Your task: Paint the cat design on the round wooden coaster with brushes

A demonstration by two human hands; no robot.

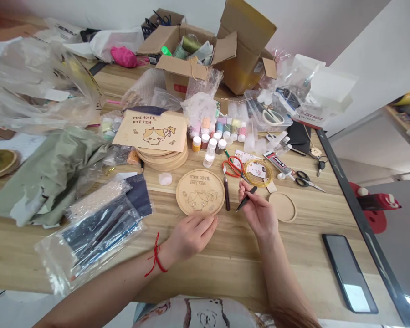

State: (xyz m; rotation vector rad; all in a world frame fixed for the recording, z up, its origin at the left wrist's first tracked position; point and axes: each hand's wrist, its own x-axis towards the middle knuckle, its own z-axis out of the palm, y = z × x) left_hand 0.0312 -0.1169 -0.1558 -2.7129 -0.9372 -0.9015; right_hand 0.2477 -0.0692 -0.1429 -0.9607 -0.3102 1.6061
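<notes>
A round wooden disc [200,200], with a cat drawing and the words "THE KITE KITTEN", lies flat on the table. My left hand [193,233], wearing a red string bracelet, is curled closed at its lower rim; the fingertips are partly hidden. Between the fingers of my right hand [259,212] is a slim black tool [248,198] with a pointed tip, which looks like tweezers. Its tip points down at the table, right of the disc. A dark-handled craft knife [227,191] rests between the disc and my right hand. Right of that hand lies a thin wooden ring [282,207].
Behind the disc are stacked wooden discs [166,159] under a kitten card [152,130], paint pots [209,152], red-handled scissors [235,166] and coiled gold wire [257,171]. Black scissors [307,181] and a phone [349,272] lie right; plastic-bagged tools [102,232] lie left. Open cardboard boxes [184,68] stand behind.
</notes>
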